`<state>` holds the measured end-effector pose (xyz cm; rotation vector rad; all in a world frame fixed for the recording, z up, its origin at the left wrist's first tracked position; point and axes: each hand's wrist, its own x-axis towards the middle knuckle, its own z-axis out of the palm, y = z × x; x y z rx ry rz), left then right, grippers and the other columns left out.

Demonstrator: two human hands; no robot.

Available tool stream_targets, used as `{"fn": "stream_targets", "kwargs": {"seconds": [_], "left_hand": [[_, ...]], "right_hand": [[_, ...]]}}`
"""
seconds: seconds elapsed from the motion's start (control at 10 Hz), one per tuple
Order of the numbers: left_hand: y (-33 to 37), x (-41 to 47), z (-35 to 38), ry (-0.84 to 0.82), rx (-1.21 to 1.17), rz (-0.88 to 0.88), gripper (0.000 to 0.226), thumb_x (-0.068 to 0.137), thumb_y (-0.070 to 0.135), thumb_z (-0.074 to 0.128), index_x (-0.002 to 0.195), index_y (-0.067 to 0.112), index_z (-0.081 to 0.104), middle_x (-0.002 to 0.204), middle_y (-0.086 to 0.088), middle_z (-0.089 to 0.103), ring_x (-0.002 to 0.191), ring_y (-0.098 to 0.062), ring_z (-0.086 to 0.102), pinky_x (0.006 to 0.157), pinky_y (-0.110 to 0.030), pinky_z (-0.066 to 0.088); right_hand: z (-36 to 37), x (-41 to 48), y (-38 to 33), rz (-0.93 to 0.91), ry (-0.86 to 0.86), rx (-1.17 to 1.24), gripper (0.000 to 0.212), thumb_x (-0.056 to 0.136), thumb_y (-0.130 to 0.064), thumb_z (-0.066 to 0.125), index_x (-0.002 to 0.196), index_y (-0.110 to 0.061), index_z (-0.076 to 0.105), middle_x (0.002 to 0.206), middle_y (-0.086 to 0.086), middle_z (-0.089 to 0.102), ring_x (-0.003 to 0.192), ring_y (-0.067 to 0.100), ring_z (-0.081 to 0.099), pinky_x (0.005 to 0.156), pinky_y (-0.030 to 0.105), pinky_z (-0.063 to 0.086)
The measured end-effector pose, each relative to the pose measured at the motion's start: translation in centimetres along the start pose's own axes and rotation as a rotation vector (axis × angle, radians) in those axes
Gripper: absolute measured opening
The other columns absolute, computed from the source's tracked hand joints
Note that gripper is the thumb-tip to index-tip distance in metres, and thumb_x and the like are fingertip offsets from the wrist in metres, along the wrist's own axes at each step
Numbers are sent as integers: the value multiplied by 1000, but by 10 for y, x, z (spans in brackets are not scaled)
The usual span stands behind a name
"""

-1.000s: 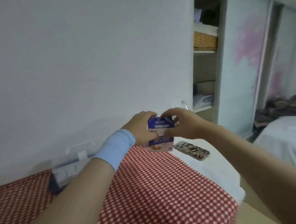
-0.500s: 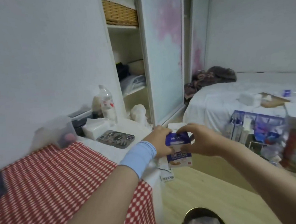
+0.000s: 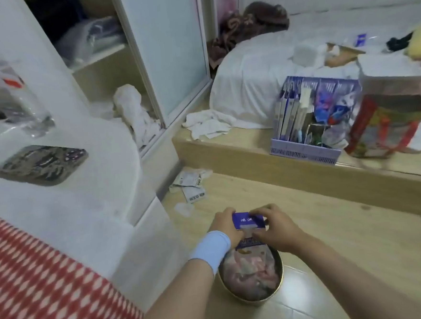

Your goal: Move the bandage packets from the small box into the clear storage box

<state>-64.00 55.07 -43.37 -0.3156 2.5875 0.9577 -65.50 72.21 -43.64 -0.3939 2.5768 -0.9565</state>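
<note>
The small box (image 3: 248,222) is held in the air between both hands, over the far rim of the round bin (image 3: 254,301), which stands on the floor (image 3: 335,250). The left hand (image 3: 225,226), with a light blue wristband (image 3: 210,249) on its wrist, grips the left side of the box, fingers curled over the top edge. The right hand (image 3: 274,227) grasps the right side, with its fingers curled onto the purple top flap. The flap lies closed or nearly closed, and the contents of the box cannot be seen. The bin holds crumpled, pale material under a clear liner. To the left of the bin is the tabletop (image 3: 38,283), covered with a red-and-white checked cloth. Farther left and beyond the bin, a patterned phone (image 3: 40,165) lies flat on a white surface. Beyond the bin, on the floor, lie several paper scraps (image 3: 191,183). Beyond the bin and to its right, a purple organiser basket (image 3: 303,150) stands on a raised wooden platform, just in front of a bed (image 3: 260,63) with white bedding. Beyond the bin and to its left is a wardrobe with a sliding door (image 3: 167,50).
</note>
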Motion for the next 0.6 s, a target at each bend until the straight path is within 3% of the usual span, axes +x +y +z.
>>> {"fn": "stream_targets", "kwargs": {"seconds": [0.1,0.2,0.3,0.4,0.5,0.6], "left_hand": [[-25,22,41,-81,-71,-120,62,84,19,71,139,17,44,131,-8,56,109,-27,61,80,-29,52],[-41,39,67,-131,-72,-197,51,87,19,65,136,14,48,126,-8,61,105,-27,64,82,-32,53],[-56,52,82,-180,-46,-227,51,93,26,61,140,14,45,134,-9,59,115,-29,60,95,-35,51],[-64,58,95,-285,-46,-283,70,96,35,56,155,18,24,151,-7,45,131,-29,51,103,-33,44],[-68,58,102,-340,-44,-299,83,95,38,57,159,17,9,159,-8,32,140,-30,41,102,-32,39],[-66,54,97,-291,-60,-282,76,98,38,53,159,16,12,162,-6,24,141,-28,40,96,-30,41]], "right_hand": [[37,14,40,86,-57,11,59,82,-25,73,138,-23,56,120,-2,43,102,10,52,93,17,41],[67,30,70,161,-136,4,61,82,-23,71,141,-21,55,120,1,45,113,16,53,92,14,34],[90,43,89,196,-177,10,61,80,-27,69,139,-23,57,127,6,53,115,20,54,87,18,37],[111,49,107,240,-204,29,62,79,-27,65,139,-25,56,134,6,60,119,23,58,91,26,48],[127,48,117,276,-190,14,73,91,-24,65,156,-13,32,156,8,39,145,25,36,115,30,31],[129,48,115,253,-172,32,72,93,-25,65,156,-13,31,159,8,34,146,24,32,116,28,26]]}}
